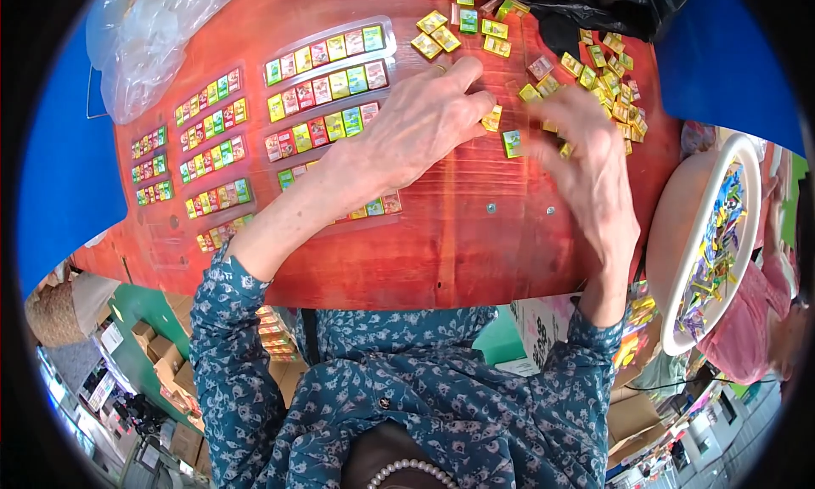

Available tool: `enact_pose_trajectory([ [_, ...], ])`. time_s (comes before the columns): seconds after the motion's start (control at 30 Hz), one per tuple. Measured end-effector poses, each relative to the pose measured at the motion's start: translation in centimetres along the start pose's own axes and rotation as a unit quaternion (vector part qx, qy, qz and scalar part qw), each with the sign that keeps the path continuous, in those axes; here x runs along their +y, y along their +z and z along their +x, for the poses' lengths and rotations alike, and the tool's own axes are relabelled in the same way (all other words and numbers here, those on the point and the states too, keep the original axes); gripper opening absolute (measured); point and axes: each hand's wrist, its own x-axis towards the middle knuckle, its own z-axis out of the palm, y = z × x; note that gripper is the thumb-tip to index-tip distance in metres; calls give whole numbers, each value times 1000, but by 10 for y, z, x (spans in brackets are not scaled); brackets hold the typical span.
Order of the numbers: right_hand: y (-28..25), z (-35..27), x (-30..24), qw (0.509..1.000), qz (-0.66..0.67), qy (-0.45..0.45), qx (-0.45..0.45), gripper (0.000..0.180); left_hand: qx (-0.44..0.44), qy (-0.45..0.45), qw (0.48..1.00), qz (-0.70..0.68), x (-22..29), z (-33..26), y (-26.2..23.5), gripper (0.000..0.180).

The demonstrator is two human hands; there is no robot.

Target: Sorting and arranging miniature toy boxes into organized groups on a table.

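My left hand (437, 107), with a ring on one finger, reaches over the table with bent fingers closed at a small yellow box (491, 118). My right hand (586, 154) is smeared by motion, so its grip does not show. Close by its fingertips lies a small green box (511, 143). Under and beside my left forearm are clear plastic trays (392, 43) holding rows of small coloured boxes (327, 85). My forearm covers part of the nearer rows. Loose yellow boxes (445, 38) lie beyond my left hand, and a heap of small boxes (624, 107) is beside my right.
More filled rows (212, 162) stand on the red table (407, 268) at left. A clear plastic bag (148, 47) lies far left, a black bag (594, 5) far right. A white tub (666, 243) of colourful small pieces stands at the right edge. Another person's pink clothing (751, 328) shows beyond.
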Motion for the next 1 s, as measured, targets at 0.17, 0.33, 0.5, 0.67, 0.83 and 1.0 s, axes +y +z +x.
enact_pose_trajectory([
  [0.17, 13, -13, -8, 999, -39, 7, -15, 29, -1, -6, 1000, -13, 1, 1, -1, 27],
  [0.33, 18, -2, -7, 999, -50, 15, -5, 28, -4, -3, 1000, -23, 0, 1, 0, 27],
  [0.5, 24, -1, -2, 999, -20, 32, 8, 28, 1, -8, 1000, -29, 1, 2, 1, 28],
  [0.67, 20, 0, -1, 999, 10, 37, 19, 27, -7, -20, 999, -33, 2, 3, -3, 28],
  [0.83, 2, 20, 8, 993, -27, 34, 108, 26, 11, 7, 999, -33, 1, 3, -3, 18],
  [1.0, 14, 36, 30, 993, -57, 22, 99, 22, -2, 9, 1000, -16, -1, 6, -3, 19],
])
